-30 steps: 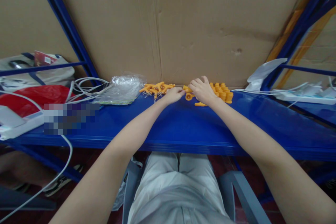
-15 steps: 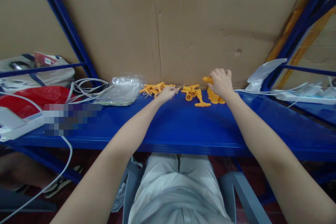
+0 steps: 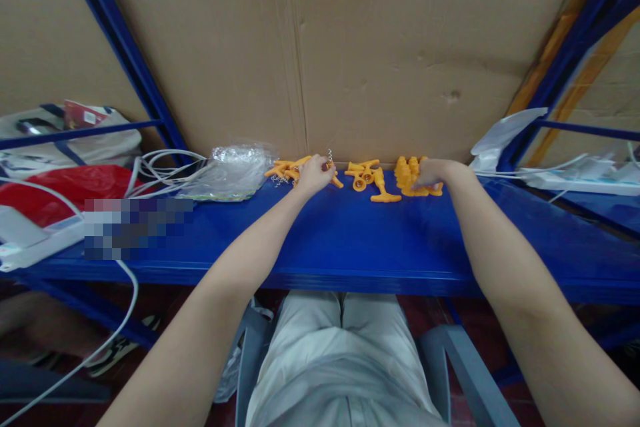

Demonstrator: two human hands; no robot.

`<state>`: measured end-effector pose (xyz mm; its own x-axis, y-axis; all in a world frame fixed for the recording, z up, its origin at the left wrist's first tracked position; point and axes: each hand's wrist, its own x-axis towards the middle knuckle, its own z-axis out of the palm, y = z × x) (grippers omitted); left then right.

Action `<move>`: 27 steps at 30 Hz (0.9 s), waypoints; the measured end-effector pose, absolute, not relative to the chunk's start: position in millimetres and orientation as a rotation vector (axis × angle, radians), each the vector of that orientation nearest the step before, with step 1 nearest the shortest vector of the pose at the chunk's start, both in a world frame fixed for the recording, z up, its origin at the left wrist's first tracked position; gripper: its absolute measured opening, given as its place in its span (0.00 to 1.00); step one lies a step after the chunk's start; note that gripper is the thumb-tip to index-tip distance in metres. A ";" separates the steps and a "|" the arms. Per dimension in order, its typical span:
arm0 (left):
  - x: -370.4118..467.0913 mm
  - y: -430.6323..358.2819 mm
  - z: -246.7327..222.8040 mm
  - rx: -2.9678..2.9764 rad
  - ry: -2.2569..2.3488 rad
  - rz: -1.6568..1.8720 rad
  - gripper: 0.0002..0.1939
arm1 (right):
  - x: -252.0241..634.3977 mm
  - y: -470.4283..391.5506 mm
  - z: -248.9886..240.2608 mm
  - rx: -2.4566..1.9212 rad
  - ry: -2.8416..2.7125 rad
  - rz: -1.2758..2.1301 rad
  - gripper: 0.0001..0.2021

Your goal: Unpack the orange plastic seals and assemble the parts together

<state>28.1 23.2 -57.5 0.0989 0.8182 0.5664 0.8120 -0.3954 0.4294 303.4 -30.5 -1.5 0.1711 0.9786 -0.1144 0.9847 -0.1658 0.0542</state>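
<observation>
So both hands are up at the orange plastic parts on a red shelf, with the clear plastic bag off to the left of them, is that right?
Not quite: the shelf is blue, not red, as the head view shows. The rest holds: left hand and right hand are at the orange parts, clear plastic bag to their left.

A small metal spring [image 3: 329,156] stands up from my left fingertips, with an orange T-shaped plastic piece [image 3: 337,181] just below them. Under my right fingers sits a tight cluster of orange caps [image 3: 407,177].

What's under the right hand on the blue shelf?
The right hand rests on a cluster of orange parts on the blue shelf. The parts left of the palm show; any beneath the palm are hidden.
</observation>
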 end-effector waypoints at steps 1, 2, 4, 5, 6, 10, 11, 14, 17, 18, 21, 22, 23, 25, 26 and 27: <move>28.1 22.2 -56.3 2.301 1.701 1.218 0.08 | 303.5 -30.1 -2.9 2.302 1.948 -0.108 0.10; 28.1 21.5 -55.3 2.274 1.669 1.228 0.09 | 303.8 -29.5 -4.2 2.289 1.949 -0.135 0.10; 28.1 21.5 -54.1 2.212 1.596 1.261 0.11 | 305.0 -28.1 -5.9 2.264 1.951 -0.171 0.11; 28.0 21.9 -53.9 2.186 1.567 1.287 0.12 | 305.6 -27.5 -6.4 2.252 1.951 -0.187 0.12; 27.9 22.7 -53.9 2.170 1.543 1.317 0.13 | 306.1 -27.1 -6.7 2.244 1.952 -0.199 0.13; 26.2 26.8 -55.9 2.184 1.491 1.445 0.14 | 307.0 -27.5 -6.3 2.240 1.959 -0.227 0.15; 25.5 27.8 -56.7 2.195 1.486 1.471 0.14 | 307.1 -27.9 -6.1 2.241 1.961 -0.236 0.15; 23.1 31.1 -59.9 2.226 1.505 1.507 0.13 | 306.9 -28.6 -6.0 2.238 1.962 -0.257 0.19; 20.6 33.6 -63.6 2.274 1.541 1.482 0.16 | 306.2 -28.3 -6.7 2.236 1.965 -0.250 0.22; 19.7 33.9 -64.7 2.294 1.554 1.463 0.17 | 305.7 -27.9 -7.0 2.234 1.972 -0.242 0.23; 16.6 32.2 -67.1 2.364 1.636 1.361 0.22 | 303.5 -27.0 -7.7 2.222 1.983 -0.195 0.22; 15.5 31.0 -67.5 2.386 1.684 1.304 0.23 | 302.6 -26.8 -7.8 2.218 1.987 -0.171 0.21; 14.2 29.7 -67.8 2.402 1.739 1.240 0.24 | 301.7 -26.7 -7.9 2.215 1.988 -0.147 0.19; 11.4 27.7 -68.0 2.410 1.840 1.108 0.25 | 300.5 -26.4 -8.3 2.216 1.985 -0.105 0.14; 9.9 27.2 -68.1 2.406 1.876 1.050 0.25 | 300.3 -26.2 -8.7 2.216 1.988 -0.091 0.12; 8.3 27.2 -68.2 2.399 1.902 1.003 0.25 | 300.4 -25.8 -9.2 2.216 1.990 -0.082 0.11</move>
